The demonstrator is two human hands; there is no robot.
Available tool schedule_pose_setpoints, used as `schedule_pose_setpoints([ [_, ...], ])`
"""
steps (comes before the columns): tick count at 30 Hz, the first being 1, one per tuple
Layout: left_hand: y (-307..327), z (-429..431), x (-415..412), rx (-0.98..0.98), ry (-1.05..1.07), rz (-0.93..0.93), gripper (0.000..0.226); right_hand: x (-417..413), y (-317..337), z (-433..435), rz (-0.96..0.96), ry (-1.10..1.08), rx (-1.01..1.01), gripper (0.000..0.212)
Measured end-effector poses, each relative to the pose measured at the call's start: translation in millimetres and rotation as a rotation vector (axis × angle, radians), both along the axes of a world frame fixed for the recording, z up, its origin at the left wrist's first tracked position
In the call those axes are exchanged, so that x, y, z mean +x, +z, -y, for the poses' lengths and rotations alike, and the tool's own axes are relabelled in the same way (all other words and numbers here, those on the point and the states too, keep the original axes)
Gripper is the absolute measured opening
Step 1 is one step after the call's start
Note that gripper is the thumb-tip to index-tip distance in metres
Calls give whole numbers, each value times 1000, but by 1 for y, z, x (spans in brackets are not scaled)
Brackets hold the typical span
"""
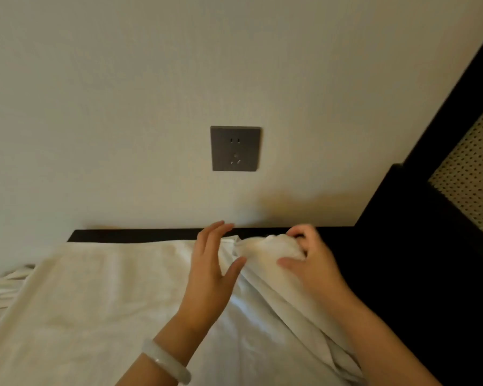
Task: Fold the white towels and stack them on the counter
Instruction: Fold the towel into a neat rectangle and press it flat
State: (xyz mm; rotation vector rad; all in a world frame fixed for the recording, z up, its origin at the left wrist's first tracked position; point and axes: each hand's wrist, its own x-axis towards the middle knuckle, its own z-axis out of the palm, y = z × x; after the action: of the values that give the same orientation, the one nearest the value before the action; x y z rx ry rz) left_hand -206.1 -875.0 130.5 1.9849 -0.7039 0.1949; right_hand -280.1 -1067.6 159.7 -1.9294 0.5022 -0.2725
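"Towel [109, 302] first: where does it lie, and how does it look?"

"Spread over the dark counter [402, 274], with its far edge close to the wall, below the socket [235, 148]. It is white, soft and fairly thick by the look of it. The left half lies smooth, and long creases run down toward the near right. The far right corner is bunched into a lump. More white cloth is rumpled at the far left, but I cannot tell whether that is the same towel or another."

"And the hands?"

"The right hand [310, 260] has its fingers and thumb curled round that bunched corner, gripping it. The left hand [209, 268], the one with the pale bracelet [166, 363], is spread flat, fingers straight and thumb out, just beside the lump. It holds nothing. Whether it presses the cloth or hangs just above it, I cannot tell."

"What could go wrong from here?"

"If the right hand draws the corner across while nothing pins the cloth, I'd expect the whole towel to slide and the creases to get folded in, which gives a crooked fold. Gripping a lump rather than a clean corner would also make the edges hard to line up."
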Motion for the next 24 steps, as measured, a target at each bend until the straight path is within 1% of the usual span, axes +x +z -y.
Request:
schedule_pose_setpoints([
  [2, -18, 2, 6, 218, 29, 50, 56, 15, 2, 43, 48, -132, -21, 50],
  [3, -32, 1, 8, 365, 35, 42, 62, 22, 0, 64, 19, -177, -36, 51],
  [5, -62, -5, 11, 622, 40, 61, 71, 34, -20, 95, -116, -211, -59, 51],
  [7, -77, -7, 14, 766, 16, 39, 68, 39, -47, 110, -280, -226, -107, 47],
  [8, -80, -8, 15, 783, 22, 35, 66, 39, -58, 113, -325, -260, -165, 44],
  [9, -81, -7, 17, 786, 24, 26, 65, 38, -65, 112, -330, -323, -252, 39],
  [10, -82, -7, 18, 782, 28, 29, 64, 37, -70, 109, -271, -388, -378, 31],
  [11, -81, -6, 18, 781, 33, 35, 64, 34, -74, 104, -152, -400, -533, 25],
  [12, -82, -6, 18, 779, 40, 58, 64, 32, -76, 97, -25, -306, -676, 25],
  [13, -82, -6, 18, 782, 44, 72, 64, 29, -80, 90, 29, -122, -769, 34],
  [14, -83, -6, 18, 788, 44, 76, 64, 26, -85, 84, -12, 109, -792, 49],
  [15, -82, -6, 18, 794, 43, 74, 63, 22, -91, 84, -122, 293, -802, 63],
  [16, -83, -6, 17, 799, 48, 81, 63, 19, -97, 89, -225, 380, -808, 74],
  [17, -84, -5, 17, 807, 53, 87, 62, 18, -100, 97, -279, 377, -823, 78],
  [18, -84, -5, 17, 811, 57, 88, 62, 17, -100, 104, -287, 328, -838, 77],
  [20, -83, -5, 16, 813, 52, 76, 62, 19, -92, 101, -184, 190, -824, 65],
  [21, -82, -5, 16, 811, 45, 62, 62, 22, -87, 95, -137, 134, -785, 54],
  [23, -81, -5, 16, 810, 31, 47, 62, 26, -72, 72, -127, 132, -604, 27],
  [24, -81, -5, 17, 809, 25, 48, 61, 26, -67, 61, -171, 181, -502, 17],
])
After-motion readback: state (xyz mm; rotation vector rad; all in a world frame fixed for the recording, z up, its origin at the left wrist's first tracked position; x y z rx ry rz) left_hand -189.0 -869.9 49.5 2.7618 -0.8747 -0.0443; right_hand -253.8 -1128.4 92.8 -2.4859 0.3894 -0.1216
